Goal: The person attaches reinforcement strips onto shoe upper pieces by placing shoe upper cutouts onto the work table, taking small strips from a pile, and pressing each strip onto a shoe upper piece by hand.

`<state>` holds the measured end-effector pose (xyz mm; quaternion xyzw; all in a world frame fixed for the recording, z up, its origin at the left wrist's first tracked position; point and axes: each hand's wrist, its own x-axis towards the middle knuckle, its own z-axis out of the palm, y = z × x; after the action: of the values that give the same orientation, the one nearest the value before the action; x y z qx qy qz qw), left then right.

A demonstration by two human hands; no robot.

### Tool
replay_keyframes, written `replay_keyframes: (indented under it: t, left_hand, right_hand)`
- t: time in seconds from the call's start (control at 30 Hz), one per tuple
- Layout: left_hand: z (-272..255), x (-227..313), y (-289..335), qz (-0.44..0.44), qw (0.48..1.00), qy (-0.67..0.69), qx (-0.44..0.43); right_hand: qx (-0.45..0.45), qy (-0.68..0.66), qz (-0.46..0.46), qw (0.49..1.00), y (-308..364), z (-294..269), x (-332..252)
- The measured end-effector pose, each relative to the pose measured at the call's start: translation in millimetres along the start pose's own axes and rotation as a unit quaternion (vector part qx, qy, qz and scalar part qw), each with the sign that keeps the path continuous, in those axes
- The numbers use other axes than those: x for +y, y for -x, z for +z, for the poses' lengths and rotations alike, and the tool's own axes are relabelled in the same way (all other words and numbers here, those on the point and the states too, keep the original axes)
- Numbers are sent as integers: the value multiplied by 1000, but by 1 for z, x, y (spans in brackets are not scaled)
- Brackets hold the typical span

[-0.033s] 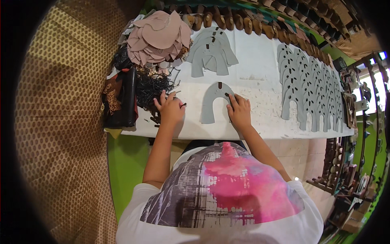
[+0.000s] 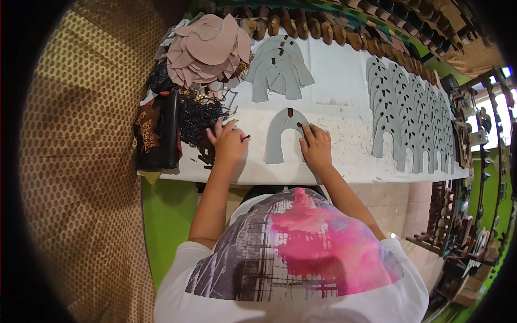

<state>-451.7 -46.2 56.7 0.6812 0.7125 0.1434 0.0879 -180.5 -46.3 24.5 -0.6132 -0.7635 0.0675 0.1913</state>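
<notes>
A grey horseshoe-shaped shoe upper [image 2: 276, 141] lies flat in front of me, with a dark oblong patch [image 2: 291, 112] at the top of its curve. My right hand [image 2: 318, 146] rests on the upper's right leg, fingers stretched out, its fingertips beside a second dark patch [image 2: 300, 125]. To the left, my left hand [image 2: 229, 144] hovers by the table edge with a small dark strip [image 2: 245, 138] between its fingers. Close to it are a tangle of black strips [image 2: 196, 121] and several small dark pieces [image 2: 207, 156].
Stacked grey uppers [image 2: 261, 86] lie beyond the single one, and overlapping rows of them [image 2: 383, 141] cover the table's right side. Pink cut pieces [image 2: 207, 54] are heaped at the back left, above a black roll [image 2: 171, 129]. Brown shoe lasts [image 2: 327, 33] line the far edge.
My left hand has shifted very slightly to the right with the dark strip. The right hand stays on the grey upper.
</notes>
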Motion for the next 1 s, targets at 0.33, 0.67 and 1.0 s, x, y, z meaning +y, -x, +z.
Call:
replay_keyframes:
  t: [0.33,0.67,1.0]
  left_hand:
    - [45,75,-41,32,996,77,-14]
    - [51,74,-32,120,990,53,52]
    - [56,78,-12,180,981,-40,63]
  right_hand:
    - [-7,-15,-3,1000,0,-5,-4]
    - [-15,-22,5,1000,-3,-6,-1]
    - [-2,-50,0,999,-60,5,9]
